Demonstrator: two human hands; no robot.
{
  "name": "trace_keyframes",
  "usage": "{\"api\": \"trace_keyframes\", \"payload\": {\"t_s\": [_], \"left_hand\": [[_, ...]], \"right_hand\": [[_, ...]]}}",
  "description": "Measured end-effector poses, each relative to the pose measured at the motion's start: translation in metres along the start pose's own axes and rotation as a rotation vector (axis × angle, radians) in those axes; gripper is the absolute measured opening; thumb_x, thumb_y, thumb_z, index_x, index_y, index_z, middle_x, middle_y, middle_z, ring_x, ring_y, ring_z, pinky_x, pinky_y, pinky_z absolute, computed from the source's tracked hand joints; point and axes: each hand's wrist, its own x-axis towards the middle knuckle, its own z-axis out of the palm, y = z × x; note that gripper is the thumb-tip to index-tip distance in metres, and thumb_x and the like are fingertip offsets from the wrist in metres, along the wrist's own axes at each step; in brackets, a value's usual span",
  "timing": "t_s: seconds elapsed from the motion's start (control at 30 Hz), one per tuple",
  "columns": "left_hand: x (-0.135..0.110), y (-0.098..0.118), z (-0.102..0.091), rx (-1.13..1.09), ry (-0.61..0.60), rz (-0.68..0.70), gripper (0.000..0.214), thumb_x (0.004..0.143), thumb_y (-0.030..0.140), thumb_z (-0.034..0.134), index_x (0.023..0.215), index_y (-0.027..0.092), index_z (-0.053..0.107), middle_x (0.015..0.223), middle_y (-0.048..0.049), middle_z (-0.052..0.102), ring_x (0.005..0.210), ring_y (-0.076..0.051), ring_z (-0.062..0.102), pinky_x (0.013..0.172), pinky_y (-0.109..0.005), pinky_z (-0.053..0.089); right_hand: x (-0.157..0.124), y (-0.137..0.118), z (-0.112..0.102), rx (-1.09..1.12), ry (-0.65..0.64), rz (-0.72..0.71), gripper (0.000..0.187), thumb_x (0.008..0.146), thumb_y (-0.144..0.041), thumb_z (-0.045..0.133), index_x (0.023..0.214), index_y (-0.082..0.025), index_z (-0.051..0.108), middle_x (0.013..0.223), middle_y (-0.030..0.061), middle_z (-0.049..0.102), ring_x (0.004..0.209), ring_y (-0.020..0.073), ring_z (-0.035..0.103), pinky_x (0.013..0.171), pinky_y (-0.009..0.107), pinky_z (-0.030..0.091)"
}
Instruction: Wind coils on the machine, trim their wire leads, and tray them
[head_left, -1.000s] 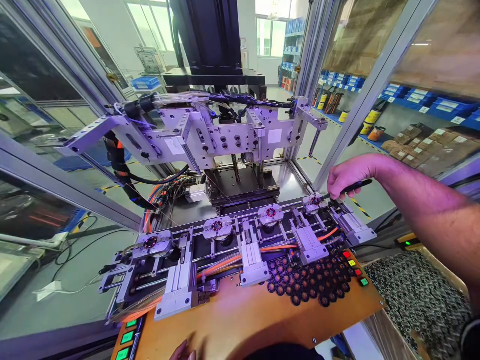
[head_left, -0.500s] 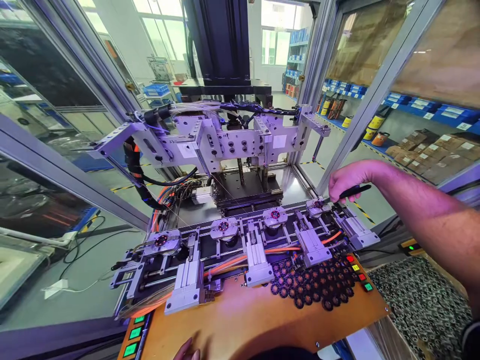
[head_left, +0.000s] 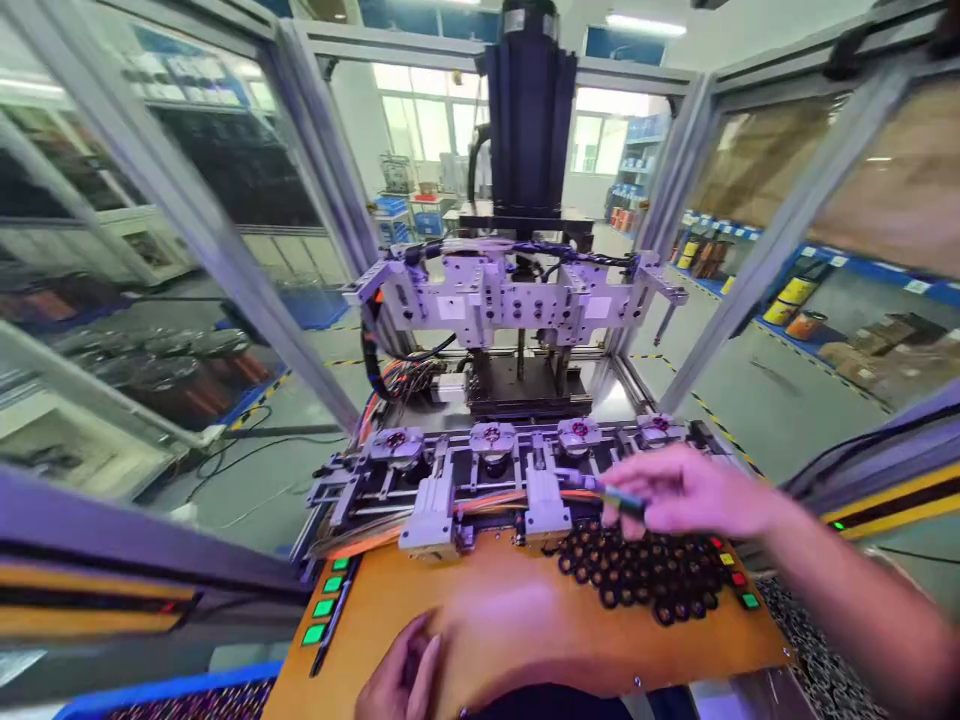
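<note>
A dark, slim pen-like tool (head_left: 624, 500) is gripped in my right hand (head_left: 686, 495), which is smeared by motion. This hand is above the front of the fixture, between the clamp slides and the ring-shaped parts (head_left: 637, 570) gathered on the orange board (head_left: 487, 625). Behind it, a row of silver clamp stations carries round parts with reddish centres, among them the round part (head_left: 491, 434) near the middle. At the board's front left, my left hand (head_left: 401, 672) is loosely curled, thumb apart from the fingers, with nothing visible in it.
Green lit buttons (head_left: 322, 607) and a dark rod (head_left: 334, 615) line the board's left side; coloured buttons (head_left: 739, 579) sit at its right. Beyond the stations stands a press head with a white plate (head_left: 517, 305). Metal frame posts (head_left: 694, 270) enclose the machine.
My right hand has come from beside the rightmost station toward the front middle, still holding the tool. More of my left hand shows over the board. The head view has shifted and tilted up.
</note>
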Motion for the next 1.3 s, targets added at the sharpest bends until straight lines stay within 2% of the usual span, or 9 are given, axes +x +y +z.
{"api": "trace_keyframes", "payload": {"t_s": [0.17,0.27,0.37,0.63,0.83,0.97,1.07,1.17,1.3], "left_hand": [[0.003,0.043,-0.003,-0.105,-0.358,0.163,0.041,0.098,0.044,0.041,0.100,0.018,0.073,0.095,-0.0090,0.080,0.087,-0.019,0.076,0.080,-0.025,0.059],[-0.001,0.055,0.010,-0.102,-0.434,0.152,0.030,0.094,0.038,0.051,0.105,0.019,0.071,0.094,-0.0077,0.079,0.084,-0.020,0.075,0.080,-0.027,0.059],[-0.007,0.056,0.024,-0.063,-0.482,0.118,0.037,0.085,0.031,0.064,0.120,0.018,0.065,0.095,-0.0086,0.078,0.080,-0.023,0.074,0.077,-0.033,0.060],[-0.012,0.052,0.035,0.016,-0.466,0.091,0.035,0.085,0.017,0.059,0.119,0.019,0.064,0.101,-0.0095,0.077,0.088,-0.023,0.073,0.082,-0.034,0.059],[-0.004,0.040,-0.014,0.075,-0.313,0.161,0.021,0.091,0.025,0.057,0.106,0.017,0.069,0.081,-0.0052,0.076,0.069,-0.017,0.070,0.065,-0.025,0.057],[0.053,0.027,-0.079,0.189,-0.153,0.212,0.035,0.098,0.028,0.042,0.076,0.018,0.068,0.065,-0.0043,0.066,0.060,-0.017,0.063,0.061,-0.028,0.053],[0.122,0.026,-0.116,0.272,-0.061,0.254,0.024,0.092,0.034,0.056,0.080,0.018,0.067,0.081,-0.0070,0.065,0.079,-0.023,0.063,0.075,-0.036,0.053],[0.187,0.031,-0.127,0.331,-0.073,0.327,0.020,0.083,0.030,0.071,0.098,0.018,0.068,0.111,-0.0104,0.064,0.111,-0.029,0.057,0.096,-0.045,0.047],[0.240,0.038,-0.114,0.407,-0.172,0.404,0.028,0.087,0.030,0.067,0.112,0.017,0.065,0.132,-0.0102,0.058,0.126,-0.030,0.051,0.104,-0.054,0.042]], "right_hand": [[0.027,0.100,0.135,0.235,0.127,-0.003,0.053,0.086,-0.059,0.063,0.115,-0.015,0.067,0.098,0.0130,0.072,0.086,0.0233,0.071,0.084,0.041,0.057],[0.054,0.148,0.171,0.201,0.189,0.041,0.070,0.086,-0.076,0.046,0.111,-0.014,0.068,0.098,0.0144,0.071,0.086,0.0251,0.071,0.079,0.041,0.059],[0.069,0.178,0.179,0.081,0.271,0.068,0.073,0.089,-0.077,0.038,0.109,-0.013,0.067,0.095,0.0119,0.070,0.083,0.0217,0.070,0.073,0.037,0.059],[0.059,0.204,0.169,-0.553,0.467,0.029,0.023,0.097,-0.034,0.056,0.093,-0.014,0.066,0.095,0.0064,0.066,0.096,0.0206,0.063,0.093,0.043,0.050],[0.044,0.171,0.155,-0.869,0.391,-0.139,0.024,0.087,-0.014,0.047,0.085,-0.015,0.071,0.088,0.0131,0.070,0.082,0.0237,0.067,0.077,0.033,0.055],[0.041,0.104,0.109,-1.013,0.271,-0.311,0.026,0.093,-0.021,0.045,0.093,-0.016,0.071,0.095,0.0123,0.069,0.085,0.0238,0.066,0.078,0.035,0.056],[0.069,0.046,0.069,-1.125,0.231,-0.389,0.025,0.096,-0.027,0.047,0.101,-0.015,0.069,0.108,0.0158,0.063,0.097,0.0282,0.061,0.087,0.043,0.053],[0.121,0.009,0.042,-1.214,0.183,-0.421,0.021,0.090,-0.021,0.059,0.109,-0.013,0.066,0.119,0.0169,0.058,0.109,0.0300,0.056,0.097,0.046,0.049],[0.186,0.002,0.025,-1.282,0.124,-0.396,0.027,0.085,-0.017,0.070,0.110,-0.011,0.063,0.127,0.0147,0.055,0.117,0.0281,0.054,0.101,0.046,0.047]]}}
